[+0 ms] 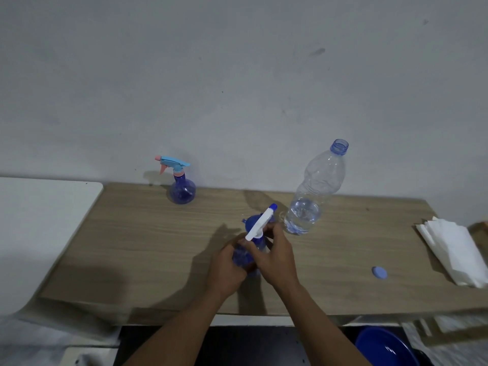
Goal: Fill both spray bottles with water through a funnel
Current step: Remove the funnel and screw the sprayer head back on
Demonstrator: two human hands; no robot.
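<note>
At the middle of the wooden table [158, 247] stands a blue spray bottle [244, 257] with a white trigger head [260, 223]. My left hand [224, 268] grips its body. My right hand [274, 257] grips the neck just under the white head. A blue funnel [248, 223] peeks out right behind the head, mostly hidden. A second blue spray bottle [182, 190] with a light-blue and pink head stands at the back left. An open clear water bottle [314, 191], about a quarter full, stands at the back right.
A blue bottle cap [379, 272] lies on the table to the right. A stack of white paper napkins [456, 253] sits at the right edge. A white surface [39, 220] adjoins the table on the left. A blue basin [385, 347] sits below the front edge.
</note>
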